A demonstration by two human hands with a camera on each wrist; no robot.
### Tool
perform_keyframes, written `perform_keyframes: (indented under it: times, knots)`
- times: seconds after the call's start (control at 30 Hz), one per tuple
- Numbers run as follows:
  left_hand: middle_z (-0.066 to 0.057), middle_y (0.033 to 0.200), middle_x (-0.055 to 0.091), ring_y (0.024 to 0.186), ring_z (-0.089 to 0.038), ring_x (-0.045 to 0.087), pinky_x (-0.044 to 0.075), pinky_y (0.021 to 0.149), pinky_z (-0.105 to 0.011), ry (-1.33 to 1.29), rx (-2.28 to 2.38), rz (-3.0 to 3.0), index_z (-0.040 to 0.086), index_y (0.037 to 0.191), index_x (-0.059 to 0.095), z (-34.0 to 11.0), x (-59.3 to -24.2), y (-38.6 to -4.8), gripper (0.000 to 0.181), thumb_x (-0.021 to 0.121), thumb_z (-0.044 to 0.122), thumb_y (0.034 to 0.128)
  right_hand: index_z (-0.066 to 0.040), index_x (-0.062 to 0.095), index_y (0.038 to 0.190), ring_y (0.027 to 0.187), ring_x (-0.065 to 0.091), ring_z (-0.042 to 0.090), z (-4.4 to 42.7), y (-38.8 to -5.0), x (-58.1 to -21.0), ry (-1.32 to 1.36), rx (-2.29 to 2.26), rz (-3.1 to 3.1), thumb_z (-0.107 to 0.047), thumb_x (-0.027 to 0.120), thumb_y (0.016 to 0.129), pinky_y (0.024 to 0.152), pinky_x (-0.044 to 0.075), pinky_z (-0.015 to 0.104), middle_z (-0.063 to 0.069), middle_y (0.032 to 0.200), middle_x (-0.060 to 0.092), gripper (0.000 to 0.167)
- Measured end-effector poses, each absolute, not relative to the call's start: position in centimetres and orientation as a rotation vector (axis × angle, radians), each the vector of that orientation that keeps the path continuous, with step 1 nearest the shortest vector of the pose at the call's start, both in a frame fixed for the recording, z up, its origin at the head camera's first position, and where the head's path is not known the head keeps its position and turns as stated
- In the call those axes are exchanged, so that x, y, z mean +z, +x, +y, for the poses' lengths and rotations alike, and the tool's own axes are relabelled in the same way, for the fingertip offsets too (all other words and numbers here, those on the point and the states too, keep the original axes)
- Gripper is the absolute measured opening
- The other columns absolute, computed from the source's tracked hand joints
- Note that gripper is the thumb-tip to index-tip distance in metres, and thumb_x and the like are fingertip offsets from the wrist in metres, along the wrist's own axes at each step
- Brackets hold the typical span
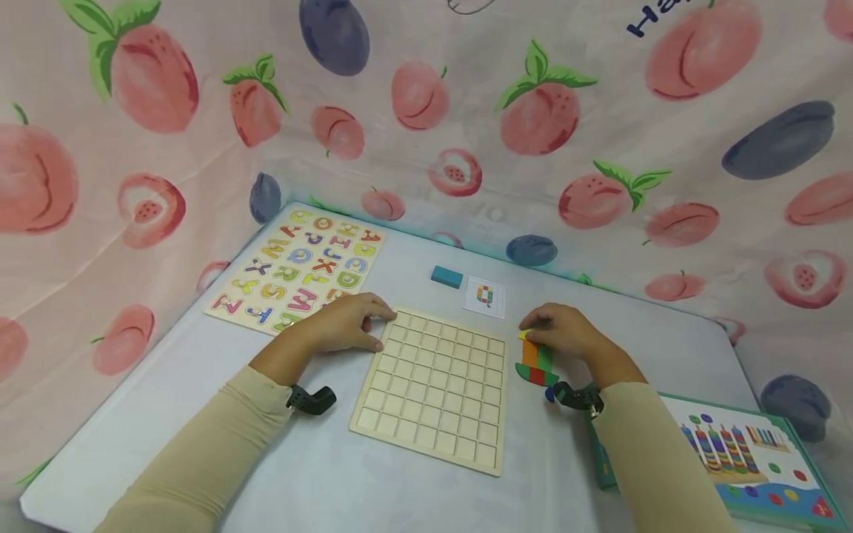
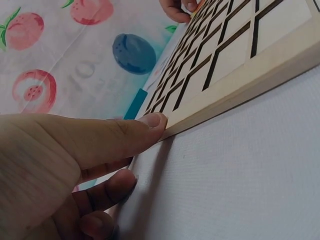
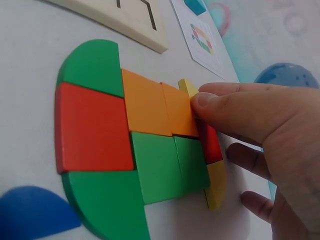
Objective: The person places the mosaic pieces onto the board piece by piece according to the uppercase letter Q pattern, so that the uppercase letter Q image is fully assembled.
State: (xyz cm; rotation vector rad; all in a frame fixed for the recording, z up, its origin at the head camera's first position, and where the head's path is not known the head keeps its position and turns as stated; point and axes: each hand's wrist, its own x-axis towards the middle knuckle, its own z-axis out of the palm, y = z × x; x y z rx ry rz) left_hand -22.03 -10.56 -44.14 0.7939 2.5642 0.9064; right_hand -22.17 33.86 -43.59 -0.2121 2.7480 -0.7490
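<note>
My left hand [image 1: 346,323] is at the far left corner of a pale wooden grid board [image 1: 433,385]. In the left wrist view its thumb [image 2: 152,120] touches the board's edge; the index fingertip is hidden. To the right of the board lies a flat group of coloured blocks. My right hand [image 1: 563,329] pinches at a red block [image 3: 213,145] in its far row, thumb in front and fingers behind. Yellow blocks [image 3: 215,185] flank that red one. Orange blocks [image 3: 146,102], green squares [image 3: 157,165] and another red block [image 3: 95,130] between green rounded pieces [image 3: 92,67] make up the rest.
A blue rounded piece [image 3: 35,212] lies beside the group. Behind the board are a pattern card [image 1: 484,296] and a teal block [image 1: 447,276]. An alphabet board [image 1: 249,303] lies at the left, a printed box [image 1: 753,463] at the right. A fruit-printed cloth [image 1: 480,111] hangs behind.
</note>
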Motion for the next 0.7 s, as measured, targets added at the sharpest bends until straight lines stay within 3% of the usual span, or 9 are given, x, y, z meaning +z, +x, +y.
perform_keyframes:
  times: [0.2, 0.43, 0.7]
  knots:
    - [0.005, 0.133, 0.063, 0.09, -0.012, 0.057, 0.047, 0.081, -0.034, 0.803, 0.886, 2.569, 0.019, 0.145, 0.07, -10.7, -44.5, -22.2, 0.06, 0.091, 0.026, 0.0886, -0.012, 0.079, 0.107, 0.111, 0.06, 0.032, 33.6, -22.4, -43.3, -0.231, -0.72, 2.747, -0.014, 0.075, 0.1, 0.102, 0.049, 0.052, 0.008, 0.115, 0.073, 0.009]
    - [0.005, 0.133, 0.063, 0.091, -0.013, 0.058, 0.047, 0.081, -0.034, 0.812, 0.884, 2.575, 0.019, 0.144, 0.07, -10.4, -44.6, -22.4, 0.06, 0.091, 0.024, 0.0881, -0.014, 0.079, 0.103, 0.096, 0.062, 0.028, 33.7, -22.7, -42.9, -0.165, -0.781, 2.695, -0.012, 0.074, 0.1, 0.084, 0.053, 0.039, 0.006, 0.105, 0.073, 0.006]
    - [0.004, 0.136, 0.063, 0.092, -0.013, 0.058, 0.048, 0.081, -0.033, 0.798, 0.894, 2.563, 0.017, 0.145, 0.07, -10.5, -44.4, -22.1, 0.06, 0.09, 0.023, 0.0887, -0.014, 0.079, 0.104, 0.091, 0.066, 0.026, 33.6, -23.0, -42.2, -0.158, -0.821, 2.668, -0.015, 0.069, 0.104, 0.085, 0.053, 0.038, 0.005, 0.101, 0.074, 0.01]
